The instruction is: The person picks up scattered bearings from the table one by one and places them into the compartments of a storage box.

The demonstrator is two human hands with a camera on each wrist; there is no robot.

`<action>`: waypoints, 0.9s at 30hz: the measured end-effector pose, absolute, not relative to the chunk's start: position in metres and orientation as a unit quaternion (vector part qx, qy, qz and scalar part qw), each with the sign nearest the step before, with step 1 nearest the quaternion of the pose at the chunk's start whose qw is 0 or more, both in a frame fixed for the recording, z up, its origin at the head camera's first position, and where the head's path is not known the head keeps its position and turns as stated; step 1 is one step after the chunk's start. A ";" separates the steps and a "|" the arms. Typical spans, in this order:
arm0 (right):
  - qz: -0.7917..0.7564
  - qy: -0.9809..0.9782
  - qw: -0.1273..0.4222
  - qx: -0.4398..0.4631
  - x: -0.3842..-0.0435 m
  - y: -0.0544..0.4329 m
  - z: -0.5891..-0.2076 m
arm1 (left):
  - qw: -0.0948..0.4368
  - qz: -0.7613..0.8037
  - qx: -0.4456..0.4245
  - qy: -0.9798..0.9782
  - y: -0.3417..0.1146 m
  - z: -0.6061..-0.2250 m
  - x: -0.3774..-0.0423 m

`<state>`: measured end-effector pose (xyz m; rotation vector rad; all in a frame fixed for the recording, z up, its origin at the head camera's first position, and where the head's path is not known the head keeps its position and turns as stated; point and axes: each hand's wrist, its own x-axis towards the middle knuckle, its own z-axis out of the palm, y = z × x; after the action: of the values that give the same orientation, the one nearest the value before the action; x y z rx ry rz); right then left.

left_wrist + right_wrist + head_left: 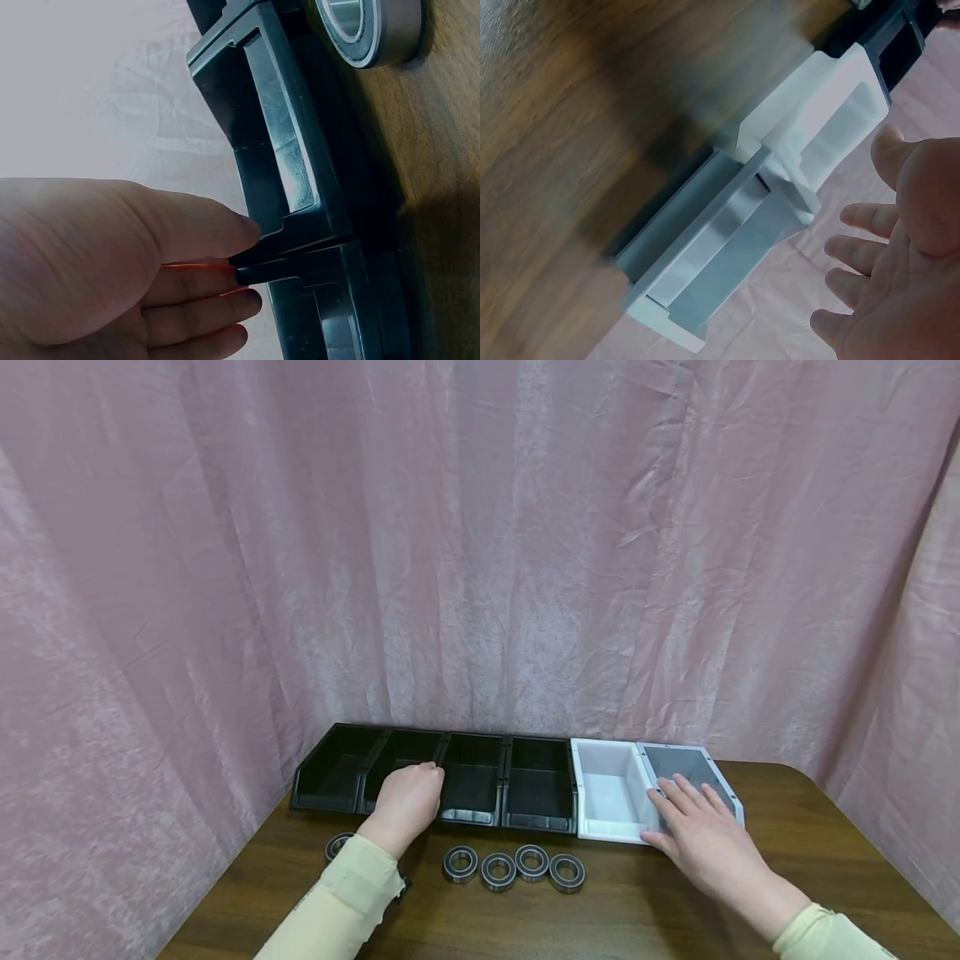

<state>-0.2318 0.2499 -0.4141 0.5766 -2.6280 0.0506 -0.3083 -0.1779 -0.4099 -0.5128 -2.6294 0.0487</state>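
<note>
My left hand (408, 797) is at the border between two black bins (472, 777) in the row. In the left wrist view its thumb and index finger pinch the side walls of the black bin (330, 202) where it meets its neighbour. My right hand (708, 839) is spread, fingers extended, over the front of the grey bin (686, 764) at the row's right end. The right wrist view shows its fingers apart with nothing held. Beside the grey bin stands a white bin (609, 781). Whether the right fingertips touch a rim, I cannot tell.
Several ball bearings (498, 872) lie on the wooden table (480, 931) in front of the bins. Another bearing (337, 843) lies to the left, partly behind my left forearm. A pink curtain (480, 543) hangs right behind the row.
</note>
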 end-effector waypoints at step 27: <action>0.008 -0.951 0.212 0.225 -0.223 0.232 -0.421 | 0.233 0.018 -0.192 -0.953 -0.178 -0.410 -0.307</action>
<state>-0.2234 0.2323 -0.4215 0.6262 -2.6402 0.0234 -0.3074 -0.1784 -0.4102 -0.5263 -2.6187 0.0499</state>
